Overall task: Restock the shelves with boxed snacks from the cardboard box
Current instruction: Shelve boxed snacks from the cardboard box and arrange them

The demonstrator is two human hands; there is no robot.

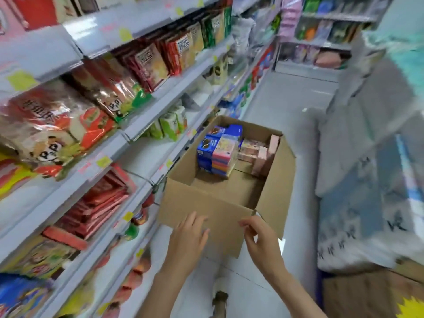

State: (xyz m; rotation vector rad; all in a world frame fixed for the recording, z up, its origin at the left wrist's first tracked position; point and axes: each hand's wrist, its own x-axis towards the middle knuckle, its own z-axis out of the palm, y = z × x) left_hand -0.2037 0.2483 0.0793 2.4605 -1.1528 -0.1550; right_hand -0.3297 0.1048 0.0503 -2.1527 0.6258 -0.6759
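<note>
An open cardboard box [206,203] stands on the aisle floor beside the shelves. Inside, at its far end, lie stacked blue and pink snack boxes [218,150] and paler pink boxes [259,152]; the near half of its bottom is bare. My left hand [190,235] hovers in front of the box's near wall, fingers spread, holding nothing. My right hand [259,237] is at the near right corner by a flap, fingers curled and apart, nothing held. The white shelves [142,125] run along the left, with a bare stretch at the box's height.
Bagged snacks [52,129] and red packets [101,207] fill the left shelves. Wrapped bundles of soft goods [367,203] stack on the right of the aisle, above another carton [367,294]. The pale floor [286,106] continues to a far shelf unit. My shoe [220,299] shows below.
</note>
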